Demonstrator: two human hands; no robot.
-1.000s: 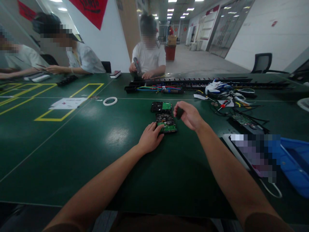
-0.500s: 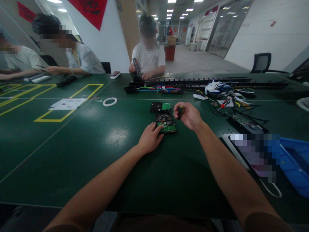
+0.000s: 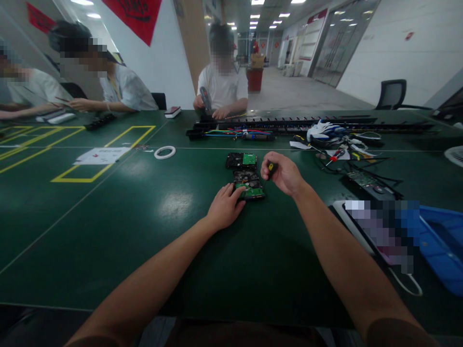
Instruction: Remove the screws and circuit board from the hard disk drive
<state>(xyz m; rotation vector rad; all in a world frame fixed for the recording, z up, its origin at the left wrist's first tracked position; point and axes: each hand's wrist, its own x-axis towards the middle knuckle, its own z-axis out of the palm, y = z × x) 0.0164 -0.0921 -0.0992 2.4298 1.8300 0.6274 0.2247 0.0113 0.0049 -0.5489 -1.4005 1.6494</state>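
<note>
A hard drive with a green circuit board (image 3: 252, 193) lies flat on the table, its dark metal end pointing away from me. My left hand (image 3: 227, 203) rests at its left side, fingers spread, with fingertips touching the board and edge. Just above the drive's right side, my right hand (image 3: 284, 173) is closed around a small screwdriver with a black and yellow handle (image 3: 271, 167). Its thin shaft points down towards the drive, and I cannot tell whether the tip touches. Beyond lies a second hard drive (image 3: 241, 160), black and green.
Right of my arm are a phone (image 3: 379, 236) and a blue tray (image 3: 443, 241). Further back lie a circuit board module (image 3: 372, 183), gloves (image 3: 325, 130) and a red screwdriver (image 3: 336, 155). A tape roll (image 3: 165, 153) and papers (image 3: 101, 155) lie left. Co-workers sit across the table.
My right hand has turned slightly with the screwdriver, so more of the yellow handle end shows. My left hand and the hard drives stay in place.
</note>
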